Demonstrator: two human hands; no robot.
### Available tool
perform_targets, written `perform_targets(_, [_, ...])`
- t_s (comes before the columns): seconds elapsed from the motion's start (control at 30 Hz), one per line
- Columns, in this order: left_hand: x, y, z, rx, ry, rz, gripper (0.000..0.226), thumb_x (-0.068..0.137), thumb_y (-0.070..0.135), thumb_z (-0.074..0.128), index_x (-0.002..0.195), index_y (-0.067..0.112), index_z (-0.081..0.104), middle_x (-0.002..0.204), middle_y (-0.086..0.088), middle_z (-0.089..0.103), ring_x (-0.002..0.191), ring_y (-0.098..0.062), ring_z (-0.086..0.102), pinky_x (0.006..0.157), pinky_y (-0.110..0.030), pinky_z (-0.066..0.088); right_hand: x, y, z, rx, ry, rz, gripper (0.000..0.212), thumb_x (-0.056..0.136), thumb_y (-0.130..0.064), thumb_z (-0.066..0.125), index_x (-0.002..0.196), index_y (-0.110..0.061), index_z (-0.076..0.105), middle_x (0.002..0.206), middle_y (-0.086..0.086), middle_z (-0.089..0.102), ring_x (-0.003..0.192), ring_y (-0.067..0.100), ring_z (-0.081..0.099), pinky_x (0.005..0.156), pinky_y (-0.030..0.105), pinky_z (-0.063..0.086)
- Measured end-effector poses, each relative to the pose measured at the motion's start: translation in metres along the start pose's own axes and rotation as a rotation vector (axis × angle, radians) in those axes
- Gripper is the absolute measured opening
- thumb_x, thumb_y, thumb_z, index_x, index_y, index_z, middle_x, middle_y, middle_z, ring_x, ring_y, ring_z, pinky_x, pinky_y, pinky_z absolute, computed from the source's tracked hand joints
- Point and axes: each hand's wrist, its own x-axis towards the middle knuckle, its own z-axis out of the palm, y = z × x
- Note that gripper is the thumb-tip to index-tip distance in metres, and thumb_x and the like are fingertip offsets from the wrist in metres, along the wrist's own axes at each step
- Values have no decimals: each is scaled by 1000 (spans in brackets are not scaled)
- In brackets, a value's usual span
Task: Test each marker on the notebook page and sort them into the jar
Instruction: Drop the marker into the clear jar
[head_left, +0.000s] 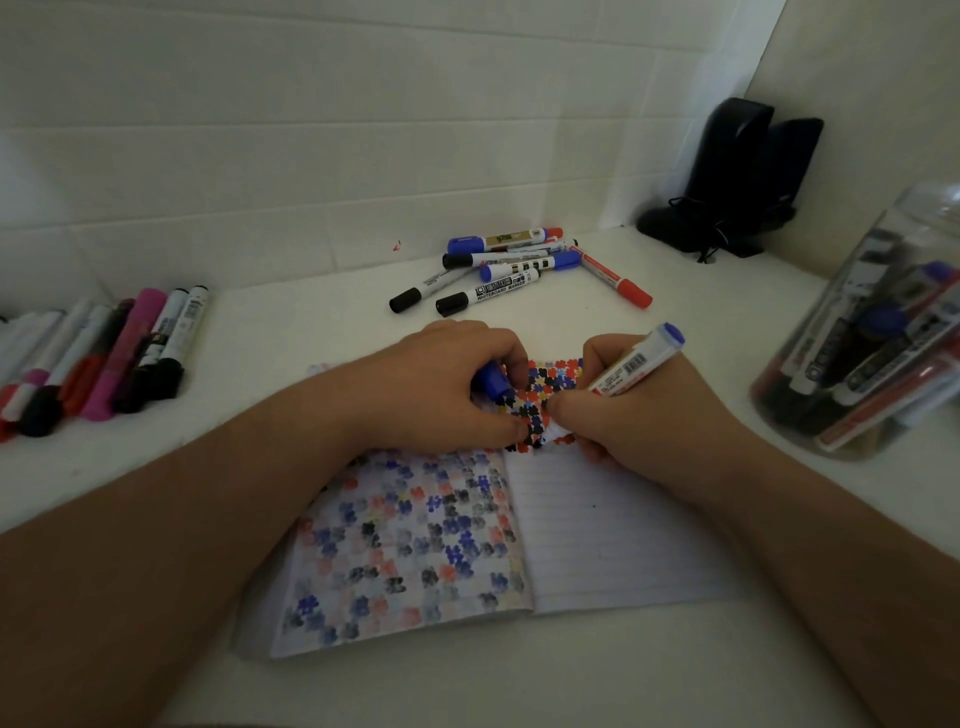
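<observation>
- The right hand (618, 410) has its fingers curled round a white-barrelled marker with a blue end (636, 361), held slanted so the blue end points up and away to the right; its tip is hidden at the page behind the fingers.
- The left hand (441, 384) has its fingers curled round a blue marker cap (491, 378), and its thumb presses on the page.
- Both hands rest on the far part of an open lined notebook (613, 535) lying on the white desk (322, 332).
- The strip of page between the hands is filled with small red, blue, black and yellow blotches (543, 387); the left-hand page shows the same pattern, fainter.
- A clear plastic jar (862, 343) lies tilted on its side at the right edge of the desk, well apart from the notebook, with several markers inside.
- A loose pile of white markers with black, blue and red caps (514, 267) lies on the desk beyond the hands, near the tiled wall.
- A row of markers in pink, red, black and white (104, 358) lies side by side on the left of the desk.
- A black device with a cord (727, 176) stands in the far right corner.
</observation>
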Motion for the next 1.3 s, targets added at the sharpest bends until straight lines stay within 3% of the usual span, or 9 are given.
perform_targets(0.1, [0, 0, 0, -5, 5, -3, 34, 79, 54, 76, 103, 44, 54, 106, 17, 54, 99, -8, 52, 89, -33, 49, 1, 1, 1, -5, 21, 10, 28, 82, -13, 76, 73, -7, 51, 64, 24, 58, 47, 17, 54, 48, 21, 49])
perform_targets(0.2, [-1, 1, 0, -12, 0, -8, 33, 79, 53, 76, 102, 44, 55, 107, 16, 54, 99, -8, 52, 90, -35, 50, 1, 2, -1, 62, 23, 19, 30, 84, -9, 74, 69, -10, 48, 55, 9, 56, 47, 18, 54, 47, 21, 47])
perform_targets(0.37, [0, 1, 0, -12, 1, -9, 35, 79, 54, 76, 105, 44, 55, 107, 17, 54, 100, -7, 52, 90, -34, 50, 0, 3, -2, 79, -17, -7, 28, 84, -11, 76, 71, -8, 51, 54, 8, 61, 49, 20, 58, 49, 23, 50])
perform_targets(0.63, [1, 0, 1, -4, -4, -15, 35, 78, 56, 74, 103, 46, 53, 107, 17, 54, 100, -8, 52, 91, -38, 51, 3, 4, 0, -12, 4, -8, 30, 83, -14, 77, 78, 1, 51, 72, 28, 59, 54, 22, 56, 55, 28, 56])
perform_targets(0.93, [0, 0, 0, -8, -4, -14, 35, 79, 56, 75, 105, 44, 54, 108, 16, 54, 101, -8, 52, 91, -37, 50, 2, 4, 0, 20, -2, -20, 28, 84, -13, 77, 72, -9, 52, 55, 5, 61, 47, 14, 59, 50, 22, 50])
perform_targets(1.3, [-2, 4, -1, -27, 3, -8, 34, 80, 52, 75, 106, 43, 55, 109, 16, 54, 100, -7, 52, 90, -32, 50, 4, 5, -1, 73, 13, 9, 26, 85, -10, 73, 73, -8, 50, 57, 10, 59, 48, 18, 56, 50, 23, 49])
